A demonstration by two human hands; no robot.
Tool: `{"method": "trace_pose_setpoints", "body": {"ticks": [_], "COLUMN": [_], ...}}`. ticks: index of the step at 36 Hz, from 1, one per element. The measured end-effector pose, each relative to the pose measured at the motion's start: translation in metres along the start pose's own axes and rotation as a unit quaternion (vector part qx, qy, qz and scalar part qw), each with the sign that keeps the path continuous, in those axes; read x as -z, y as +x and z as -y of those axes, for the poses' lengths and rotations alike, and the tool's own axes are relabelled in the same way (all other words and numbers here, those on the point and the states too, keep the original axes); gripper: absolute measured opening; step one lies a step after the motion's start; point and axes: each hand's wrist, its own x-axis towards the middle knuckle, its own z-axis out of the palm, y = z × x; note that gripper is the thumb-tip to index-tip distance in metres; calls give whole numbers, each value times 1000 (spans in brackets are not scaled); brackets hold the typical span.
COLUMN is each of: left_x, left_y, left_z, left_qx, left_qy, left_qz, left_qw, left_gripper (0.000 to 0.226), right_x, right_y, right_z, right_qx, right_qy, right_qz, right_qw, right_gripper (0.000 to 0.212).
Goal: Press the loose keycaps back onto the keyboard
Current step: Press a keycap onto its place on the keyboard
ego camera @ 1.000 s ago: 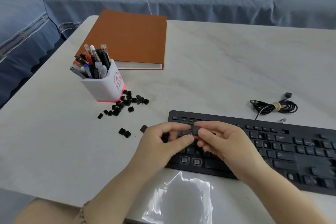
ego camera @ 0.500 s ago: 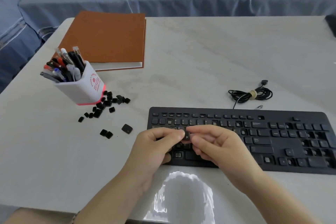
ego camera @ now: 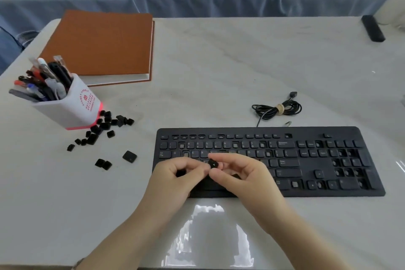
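Observation:
A black keyboard (ego camera: 311, 160) lies on the white table, with several key sockets bare across its rows. Over its left end, my left hand (ego camera: 175, 178) and my right hand (ego camera: 243, 176) meet fingertip to fingertip and together pinch one small black keycap (ego camera: 213, 164), held just above the keys. Several loose black keycaps (ego camera: 105, 126) lie scattered left of the keyboard, beside the pen cup. A larger keycap (ego camera: 129, 156) and a pair of small keycaps (ego camera: 103, 164) lie nearer the keyboard's left edge.
A white pen cup (ego camera: 65, 103) full of pens stands at the left. Behind it lies an orange book (ego camera: 100, 44). The keyboard's coiled cable (ego camera: 277, 109) lies behind the keyboard. A black bar-shaped object (ego camera: 372, 28) sits at the table's far right corner.
The view has swung right, so the whole keyboard now shows. Both hands have stayed together over the left keys, still pinching the keycap, which now shows more plainly between the fingertips.

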Motion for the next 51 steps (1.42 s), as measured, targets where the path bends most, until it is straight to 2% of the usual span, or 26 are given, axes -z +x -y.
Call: {"method": "trace_pose_setpoints", "body": {"ticks": [4,11,20,24,28,37,45,51], "left_x": [-18,-44,-60,-66,-71,-72,-72,-71], "left_y": [0,11,12,11,12,12,14,17], "left_z": [-1,2,4,5,6,8,12,16], "left_qx": [14,111,97,66,46,-11,-24,-27], "left_qy": [6,-30,-37,-14,19,74,79,105], "left_qz": [42,17,54,59,47,34,28,20], "left_qw": [999,993,993,996,998,997,996,994], "left_gripper": [17,33,21,11,7,6,7,17], "right_x": [16,69,141,163,187,231,239,240], "right_y": [0,-9,-24,-29,-25,-14,-8,-4], "right_z": [-5,-11,-16,-19,-26,-41,-62,-69], "right_qx": [-39,-119,-137,-104,-47,104,139,161], "right_qy": [37,87,14,-62,-162,-395,-406,-393], "right_qz": [-38,-96,-131,-168,-223,-226,-218,-224], "right_qw": [998,984,982,978,960,884,877,877], "right_gripper": [17,15,16,19,17,15,23,28]}}
